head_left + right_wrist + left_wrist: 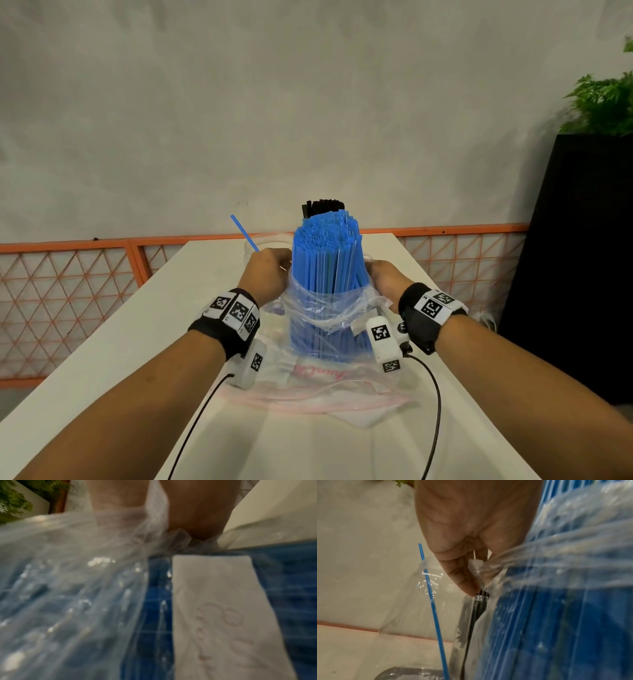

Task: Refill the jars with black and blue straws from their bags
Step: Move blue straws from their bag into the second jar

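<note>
1. Blue straws (325,260) stand upright in one thick, tight bundle at the middle of the white table (113,359). The tops are even and form a rounded head.
2. The clear plastic bag (329,308) is pushed down around the lower half of the bundle and is wrinkled there. The upper half of the straws is bare.
3. The left hand (267,270) is on the left side of the bundle. In the left wrist view its fingers (462,577) pinch the crumpled edge of the bag.
4. The right hand (385,277) is on the right side of the bundle. In the right wrist view it grips gathered plastic, but this view is blurred.
5. A clear jar (412,601) stands just beside the bundle toward the far left of the table, with a single blue straw (244,233) leaning in it.
6. Black straws (322,207) show their tops right behind the blue bundle. I cannot tell what holds them.
7. A second bag (318,383) with pink print lies flat on the table near the front edge, under the wrists.
8. A green plant (603,99) is beyond the right side of the table.
</note>
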### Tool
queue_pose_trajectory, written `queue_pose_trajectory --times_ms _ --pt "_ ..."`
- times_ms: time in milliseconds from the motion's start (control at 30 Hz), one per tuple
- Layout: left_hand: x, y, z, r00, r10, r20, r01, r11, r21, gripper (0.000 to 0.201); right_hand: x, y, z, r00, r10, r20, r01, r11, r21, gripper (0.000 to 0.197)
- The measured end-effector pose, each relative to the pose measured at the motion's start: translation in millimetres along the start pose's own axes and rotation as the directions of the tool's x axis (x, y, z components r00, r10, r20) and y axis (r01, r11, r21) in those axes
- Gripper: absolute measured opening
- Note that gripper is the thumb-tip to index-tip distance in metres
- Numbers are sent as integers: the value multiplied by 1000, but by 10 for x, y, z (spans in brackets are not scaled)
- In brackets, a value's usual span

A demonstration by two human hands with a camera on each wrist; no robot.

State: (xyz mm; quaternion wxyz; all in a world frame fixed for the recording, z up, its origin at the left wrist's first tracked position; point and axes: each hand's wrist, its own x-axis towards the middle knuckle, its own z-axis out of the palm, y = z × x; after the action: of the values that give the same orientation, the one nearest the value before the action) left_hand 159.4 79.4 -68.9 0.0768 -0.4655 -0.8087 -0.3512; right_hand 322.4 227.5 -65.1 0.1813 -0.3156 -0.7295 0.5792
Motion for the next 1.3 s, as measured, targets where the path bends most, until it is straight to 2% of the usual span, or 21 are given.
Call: queue_pose_trajectory --times_ms 67,133,200,233,267,300,400,467,533,600,633,733,800,867,933,1000,1133,1300 --pt "-50 -20 -44 999 -27 -40 24 996 -80 32 28 48 0 999 -22 -36 19 997 -75 36" --pt "-94 -11 -114 996 -68 -54 49 954 -296 41 64 72 10 998 -21 -59 15 995 -96 36" --pt "-162 30 -212 996 -89 12 76 764 -641 56 92 79 30 999 -21 -49 13 986 -164 37" --pt "-190 52 -258 997 -58 51 77 669 -740 64 105 76 40 999 -17 -40 10 984 -179 37" --pt "-223 83 -297 995 -7 95 79 617 -783 75 98 80 54 1000 -13 -26 8 983 -182 38" --pt "-247 103 -325 988 57 142 78 607 -791 87 89 83 66 1000 -10 -8 8 979 -202 38" --pt "-296 144 -337 939 198 281 68 694 -716 124 52 109 83 1000 20 7 -17 955 -295 39" --pt "-326 148 -288 922 212 324 67 736 -674 143 79 137 95 999 45 5 -41 936 -350 37" --pt "-352 185 -195 919 216 330 56 757 -651 152 145 167 97 998 60 -6 -58 928 -367 35" --pt "-361 234 -97 934 211 289 29 761 -649 148 213 199 104 999 23 -38 -34 946 -323 30" --pt "-355 251 -62 945 202 258 18 753 -658 145 240 200 92 997 -38 -70 13 944 -329 26" --pt "-316 271 -3 966 181 184 -5 728 -686 137 240 132 29 932 -311 -189 224 899 -377 14" --pt "-288 270 28 968 189 166 -24 727 -686 132 199 52 -4 897 -419 -140 392 901 -187 21" --pt "-272 263 59 970 194 147 -41 727 -685 125 118 -47 -12 893 -449 -2 448 891 65 28" --pt "-268 254 84 973 189 131 -52 733 -678 114 41 -130 -28 875 -462 141 415 869 270 34" --pt "-273 244 95 979 161 128 -36 748 -662 103 13 -176 -66 851 -465 242 353 850 391 38" --pt "-270 204 111 984 73 160 50 755 -654 86 27 -167 -127 821 -435 370 258 860 440 71" --pt "-243 180 137 988 -31 151 129 699 -704 71 40 -52 -239 743 -436 508 183 862 473 85"
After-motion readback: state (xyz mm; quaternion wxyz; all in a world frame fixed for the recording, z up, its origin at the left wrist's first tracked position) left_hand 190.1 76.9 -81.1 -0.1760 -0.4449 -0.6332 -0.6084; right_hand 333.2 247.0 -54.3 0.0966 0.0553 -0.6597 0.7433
